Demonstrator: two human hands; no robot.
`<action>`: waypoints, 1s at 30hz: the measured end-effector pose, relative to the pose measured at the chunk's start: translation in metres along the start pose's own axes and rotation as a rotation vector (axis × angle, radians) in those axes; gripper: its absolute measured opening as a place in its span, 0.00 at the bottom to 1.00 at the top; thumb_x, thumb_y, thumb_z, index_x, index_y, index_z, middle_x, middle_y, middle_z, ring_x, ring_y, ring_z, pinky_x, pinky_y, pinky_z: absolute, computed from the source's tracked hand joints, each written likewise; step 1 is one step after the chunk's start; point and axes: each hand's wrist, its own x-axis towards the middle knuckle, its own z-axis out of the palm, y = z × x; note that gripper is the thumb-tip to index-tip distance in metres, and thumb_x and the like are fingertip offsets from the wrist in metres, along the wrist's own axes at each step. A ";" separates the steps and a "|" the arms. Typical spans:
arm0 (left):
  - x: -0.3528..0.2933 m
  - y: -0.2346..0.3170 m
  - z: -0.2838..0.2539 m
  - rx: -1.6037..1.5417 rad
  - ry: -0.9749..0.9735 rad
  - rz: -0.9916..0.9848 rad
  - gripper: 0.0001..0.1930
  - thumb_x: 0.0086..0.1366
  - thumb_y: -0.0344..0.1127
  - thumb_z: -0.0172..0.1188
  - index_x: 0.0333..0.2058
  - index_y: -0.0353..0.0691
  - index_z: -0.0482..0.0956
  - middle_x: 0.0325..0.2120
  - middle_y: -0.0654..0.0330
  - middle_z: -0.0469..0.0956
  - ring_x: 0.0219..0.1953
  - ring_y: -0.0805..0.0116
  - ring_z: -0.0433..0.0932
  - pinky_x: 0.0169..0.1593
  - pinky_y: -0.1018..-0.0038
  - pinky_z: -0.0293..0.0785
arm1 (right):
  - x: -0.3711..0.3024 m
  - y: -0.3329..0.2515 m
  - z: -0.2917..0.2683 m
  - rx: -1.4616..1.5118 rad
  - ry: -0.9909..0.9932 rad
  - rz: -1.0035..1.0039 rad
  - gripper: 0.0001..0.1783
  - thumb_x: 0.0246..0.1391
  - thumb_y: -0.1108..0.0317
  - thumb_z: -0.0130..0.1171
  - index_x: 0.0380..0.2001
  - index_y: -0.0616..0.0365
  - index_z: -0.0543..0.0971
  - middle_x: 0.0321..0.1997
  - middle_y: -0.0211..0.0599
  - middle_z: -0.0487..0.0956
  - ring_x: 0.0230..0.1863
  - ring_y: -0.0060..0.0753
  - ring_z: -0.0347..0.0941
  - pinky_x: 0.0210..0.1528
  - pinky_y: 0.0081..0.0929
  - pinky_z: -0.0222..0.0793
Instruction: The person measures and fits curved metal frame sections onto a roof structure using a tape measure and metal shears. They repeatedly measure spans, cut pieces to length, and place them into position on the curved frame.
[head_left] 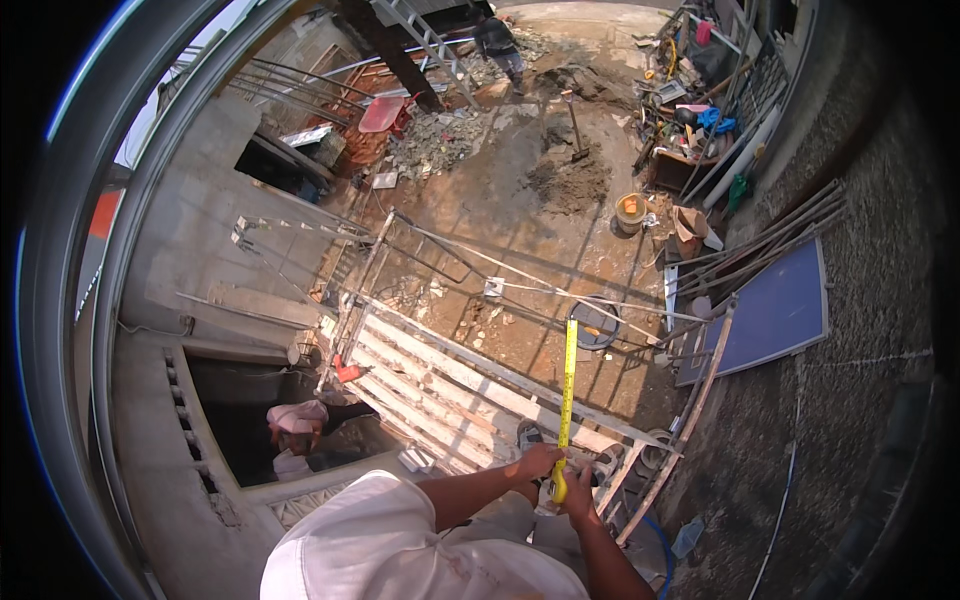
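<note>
Head view shows me a yellow tape (566, 410), blade (569, 370) straight out above the planks (455, 375); the right hand (577, 494) has fingers curled round its case (559, 487), the left hand (540, 461) pinches the blade's base.

The ground (490, 235) carries sand (578, 188) — and a bucket (622, 222)

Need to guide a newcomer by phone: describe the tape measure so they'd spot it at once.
Start at the pale planks, below the picture's middle. Near their right end, the wearer's left hand and right hand hold the tape measure. Its straight, bright yellow blade sets it apart from the whitish planks around it.
</note>
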 end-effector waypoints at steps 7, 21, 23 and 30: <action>-0.008 0.008 0.019 -0.221 0.087 -0.043 0.19 0.68 0.46 0.47 0.35 0.36 0.79 0.28 0.56 0.79 0.28 0.70 0.76 0.34 0.69 0.72 | -0.008 0.003 -0.001 -0.160 0.049 -0.072 0.27 0.63 0.51 0.47 0.60 0.46 0.54 0.52 0.44 0.69 0.48 0.40 0.71 0.39 0.43 0.75; 0.042 0.048 -0.115 0.597 0.337 0.139 0.08 0.60 0.30 0.51 0.31 0.34 0.78 0.29 0.51 0.78 0.32 0.62 0.78 0.36 0.70 0.74 | 0.009 0.103 -0.099 -0.157 0.278 -0.023 0.16 0.57 0.65 0.56 0.48 0.53 0.70 0.31 0.38 0.76 0.27 0.30 0.73 0.27 0.30 0.69; 0.072 0.047 -0.171 0.630 0.486 0.389 0.09 0.55 0.31 0.53 0.32 0.35 0.80 0.29 0.46 0.79 0.35 0.52 0.79 0.40 0.63 0.75 | -0.016 0.077 -0.101 -0.087 0.248 0.022 0.16 0.55 0.63 0.58 0.46 0.54 0.71 0.33 0.41 0.76 0.27 0.32 0.74 0.29 0.31 0.70; 0.093 0.274 -0.326 0.351 0.913 -0.088 0.17 0.60 0.36 0.46 0.35 0.28 0.79 0.33 0.39 0.79 0.38 0.47 0.80 0.37 0.58 0.71 | -0.085 0.095 -0.131 -0.453 0.411 -0.014 0.16 0.48 0.59 0.60 0.36 0.60 0.74 0.28 0.44 0.77 0.30 0.39 0.76 0.36 0.36 0.71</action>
